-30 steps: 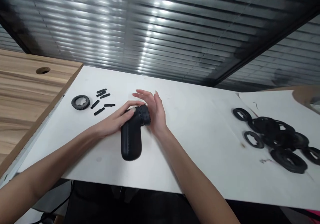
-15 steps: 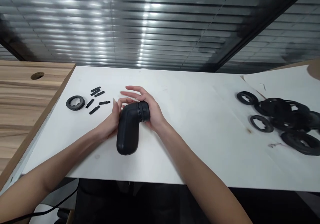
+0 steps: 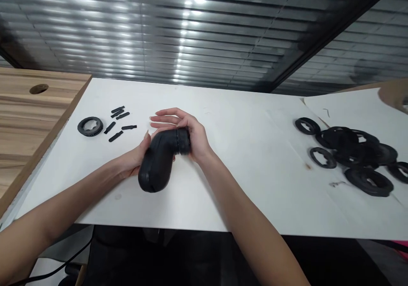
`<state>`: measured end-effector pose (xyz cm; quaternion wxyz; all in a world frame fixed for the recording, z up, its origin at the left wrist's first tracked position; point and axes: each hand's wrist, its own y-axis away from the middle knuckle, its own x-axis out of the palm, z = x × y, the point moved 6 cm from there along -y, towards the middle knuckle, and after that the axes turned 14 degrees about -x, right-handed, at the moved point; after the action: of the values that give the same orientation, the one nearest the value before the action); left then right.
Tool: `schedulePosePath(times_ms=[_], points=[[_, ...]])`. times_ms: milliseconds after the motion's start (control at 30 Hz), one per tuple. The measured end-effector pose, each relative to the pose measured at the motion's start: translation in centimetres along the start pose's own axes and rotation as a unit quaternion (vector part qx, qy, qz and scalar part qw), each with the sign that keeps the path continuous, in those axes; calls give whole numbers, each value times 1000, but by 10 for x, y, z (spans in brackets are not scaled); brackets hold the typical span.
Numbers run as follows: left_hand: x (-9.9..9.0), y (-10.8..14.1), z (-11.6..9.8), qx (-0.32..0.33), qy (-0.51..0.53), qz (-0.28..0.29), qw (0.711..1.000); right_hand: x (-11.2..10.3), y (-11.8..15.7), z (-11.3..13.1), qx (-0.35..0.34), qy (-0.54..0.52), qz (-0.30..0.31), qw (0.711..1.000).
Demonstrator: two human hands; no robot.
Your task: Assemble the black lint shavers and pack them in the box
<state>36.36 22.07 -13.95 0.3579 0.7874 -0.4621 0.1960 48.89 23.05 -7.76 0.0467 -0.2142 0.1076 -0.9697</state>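
A black angled device [image 3: 159,160] with a rounded body and a ringed round end is held just above the white table, between both hands. My left hand [image 3: 137,152] is closed round the far side of its body, thumb up along the edge; most of its fingers are hidden behind. My right hand [image 3: 194,135] grips the ringed end at the palm and thumb side, with several fingers stretched out to the left beyond it. Left of the hands lie several small flat black strips [image 3: 116,136] and a black ring with a notched inner edge [image 3: 90,126].
On the right of the white table [image 3: 248,167] lies a heap of black rings and round parts [image 3: 353,145]. A small hex key [image 3: 326,112] rests behind it. A wooden surface [image 3: 41,120] borders the left side, and slatted blinds [image 3: 204,35] stand at the back.
The black device has turned in my hands, its lower end swinging left and more of its end face showing. The view has shifted slightly, so table items appear further left.
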Motion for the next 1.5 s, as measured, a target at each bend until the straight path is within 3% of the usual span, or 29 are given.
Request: schedulePosePath(times_ms=[167,300,433,633,1067,1167,1333,1500], points=[[12,7,-4,-28,-79,-34,996,2,3,-1,46,31,34,998],[18,5,-11,15,-90,-17,996,1,5,-1,81,62,-2,995],[24,4,-11,-9,-121,6,993,1,7,-1,101,72,-6,992],[26,9,-17,-36,-123,-43,991,2,11,-2,147,79,36,985],[24,8,-17,10,-111,-88,990,-1,5,1,79,91,52,991],[28,8,-18,18,-106,-85,991,1,6,0,77,89,40,992],[35,7,-20,31,-102,-56,993,4,10,0,104,107,91,985],[28,5,-16,19,-51,-113,992,7,8,1,42,107,68,991]])
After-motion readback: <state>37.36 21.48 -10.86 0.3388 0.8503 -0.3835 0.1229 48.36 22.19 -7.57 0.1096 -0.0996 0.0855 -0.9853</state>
